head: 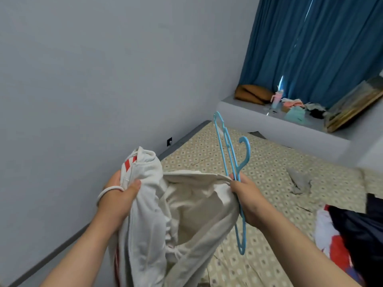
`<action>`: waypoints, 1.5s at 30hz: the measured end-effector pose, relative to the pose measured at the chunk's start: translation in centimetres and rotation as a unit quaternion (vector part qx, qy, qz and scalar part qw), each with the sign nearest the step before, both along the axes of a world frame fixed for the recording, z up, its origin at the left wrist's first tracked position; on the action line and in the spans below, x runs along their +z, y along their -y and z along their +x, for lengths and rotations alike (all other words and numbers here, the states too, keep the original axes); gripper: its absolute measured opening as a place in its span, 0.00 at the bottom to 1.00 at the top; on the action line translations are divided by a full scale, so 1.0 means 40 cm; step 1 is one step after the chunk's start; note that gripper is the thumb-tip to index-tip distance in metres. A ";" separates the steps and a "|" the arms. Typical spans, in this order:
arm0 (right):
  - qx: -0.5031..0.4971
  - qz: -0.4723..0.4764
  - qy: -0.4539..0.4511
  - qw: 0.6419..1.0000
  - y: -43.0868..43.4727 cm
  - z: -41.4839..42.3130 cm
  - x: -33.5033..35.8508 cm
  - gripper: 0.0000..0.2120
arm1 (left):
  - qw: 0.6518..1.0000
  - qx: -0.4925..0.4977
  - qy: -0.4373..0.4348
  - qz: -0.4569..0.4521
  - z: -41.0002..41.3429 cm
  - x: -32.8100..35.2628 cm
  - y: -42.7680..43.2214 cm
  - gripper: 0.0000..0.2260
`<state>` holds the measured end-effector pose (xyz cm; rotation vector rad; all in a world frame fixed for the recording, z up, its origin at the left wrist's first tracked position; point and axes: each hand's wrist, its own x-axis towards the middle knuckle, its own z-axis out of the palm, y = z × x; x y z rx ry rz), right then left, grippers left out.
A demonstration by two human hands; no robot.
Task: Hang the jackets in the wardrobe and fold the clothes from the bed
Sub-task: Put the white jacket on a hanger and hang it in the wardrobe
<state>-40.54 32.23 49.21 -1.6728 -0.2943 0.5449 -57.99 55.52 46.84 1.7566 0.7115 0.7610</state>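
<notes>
Left grip (118, 196) clamped on jacket (186, 206), right grip (247, 196) pinching its edge plus hanger (243, 239) (hook toward 1 o'clock); I'd thread hanger into the neck opening.

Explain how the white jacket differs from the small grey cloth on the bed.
The white jacket is held up by the left hand and right hand; the grey cloth lies untouched on the bed. The jacket is white with red stripes; the cloth is plain grey. The jacket looks larger than the cloth. Both are crumpled and unfolded.
</notes>
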 end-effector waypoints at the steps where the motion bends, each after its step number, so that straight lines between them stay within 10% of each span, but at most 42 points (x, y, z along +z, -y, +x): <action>1: -0.026 -0.007 0.007 1.000 0.016 0.039 -0.012 0.14 | 1.000 -0.010 -0.010 0.009 0.037 -0.004 -0.017 0.25; 12: -0.197 -0.136 0.087 0.967 0.120 0.448 -0.124 0.01 | 0.982 -0.011 -0.077 0.171 0.502 -0.124 -0.180 0.15; 17: -0.255 -0.190 0.071 0.945 0.168 0.540 -0.123 0.04 | 0.981 0.061 -0.177 0.056 0.659 -0.180 -0.274 0.12; 22: -0.261 -0.222 -0.014 0.939 0.156 0.572 -0.114 0.02 | 0.934 0.021 -0.020 -0.356 0.857 -0.175 -0.301 0.15; 30: -0.417 0.003 -0.161 0.895 -0.018 0.555 -0.020 0.05 | 0.880 -0.075 0.004 -0.469 1.071 -0.111 -0.312 0.13; 36: -0.428 0.046 -0.147 0.890 -0.116 0.540 0.072 0.12 | 0.891 -0.274 -0.129 -0.337 1.146 -0.073 -0.363 0.27; 39: -0.449 0.020 -0.132 0.884 -0.135 0.530 0.082 0.13 | 0.912 -0.330 -0.244 0.017 1.155 -0.064 -0.352 0.18; 41: -0.470 0.006 -0.133 0.873 -0.133 0.529 0.073 0.09 | 0.845 -0.345 -0.312 0.263 1.171 -0.061 -0.346 0.08; 45: -0.504 -0.013 -0.133 0.854 -0.114 0.534 0.053 0.03 | 0.754 -0.348 -0.354 0.430 1.186 -0.098 -0.358 0.08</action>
